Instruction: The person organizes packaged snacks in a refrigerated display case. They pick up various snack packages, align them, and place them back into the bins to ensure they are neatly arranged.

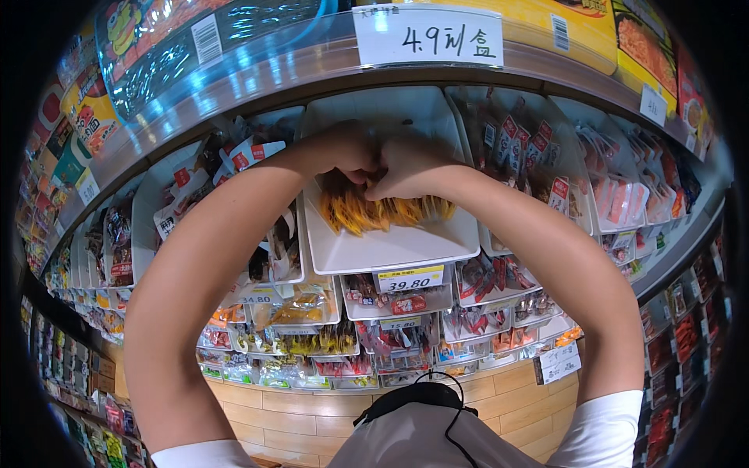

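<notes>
Both hands meet over a white plastic bin (374, 254) in the top row of a shop shelf. A row of small yellow-orange snack packets (380, 216) stands in the bin. My left hand (351, 153) is bent over the back of the row, partly blurred and shadowed. Beside it, my right hand (412, 167) has its thumb at the packets' upper edge. The fingertips of both hands are at the packets, but their grip is hidden. The back of the bin shows behind the hands.
Neighbouring bins hold dark wrapped snacks with red-and-white labels (515, 146) and pink packets (626, 193). Above runs a shelf edge with a handwritten price card (428, 36) and large packages. Lower bins step down towards the wooden floor (287, 412).
</notes>
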Demonstrator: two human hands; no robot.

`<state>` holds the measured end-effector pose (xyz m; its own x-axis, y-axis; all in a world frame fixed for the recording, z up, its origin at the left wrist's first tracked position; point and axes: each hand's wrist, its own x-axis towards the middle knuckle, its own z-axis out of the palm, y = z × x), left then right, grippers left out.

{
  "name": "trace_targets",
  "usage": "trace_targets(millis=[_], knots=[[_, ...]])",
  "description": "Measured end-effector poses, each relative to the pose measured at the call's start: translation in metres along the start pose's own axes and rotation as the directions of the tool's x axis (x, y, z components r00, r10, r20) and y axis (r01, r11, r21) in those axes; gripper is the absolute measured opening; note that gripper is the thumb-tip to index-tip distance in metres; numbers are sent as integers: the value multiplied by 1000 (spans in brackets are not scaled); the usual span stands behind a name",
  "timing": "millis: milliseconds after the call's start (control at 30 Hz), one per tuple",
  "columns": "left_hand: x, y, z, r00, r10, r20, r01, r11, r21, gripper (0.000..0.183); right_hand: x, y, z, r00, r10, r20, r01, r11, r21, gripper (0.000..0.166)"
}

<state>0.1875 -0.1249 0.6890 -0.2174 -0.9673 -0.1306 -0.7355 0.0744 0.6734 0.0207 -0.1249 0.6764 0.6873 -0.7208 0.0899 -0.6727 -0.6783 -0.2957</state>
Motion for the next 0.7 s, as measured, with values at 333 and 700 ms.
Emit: trace_targets(millis=[333, 700], knots=[[18, -9, 5, 996, -72, -59, 83, 975, 207, 21, -4, 0, 14, 990, -35, -135, 17, 991, -130, 47], [-46, 22, -18, 916, 188, 353, -379, 691, 615, 76, -28, -8, 31, 989, -96, -115, 41, 912, -409, 107]])
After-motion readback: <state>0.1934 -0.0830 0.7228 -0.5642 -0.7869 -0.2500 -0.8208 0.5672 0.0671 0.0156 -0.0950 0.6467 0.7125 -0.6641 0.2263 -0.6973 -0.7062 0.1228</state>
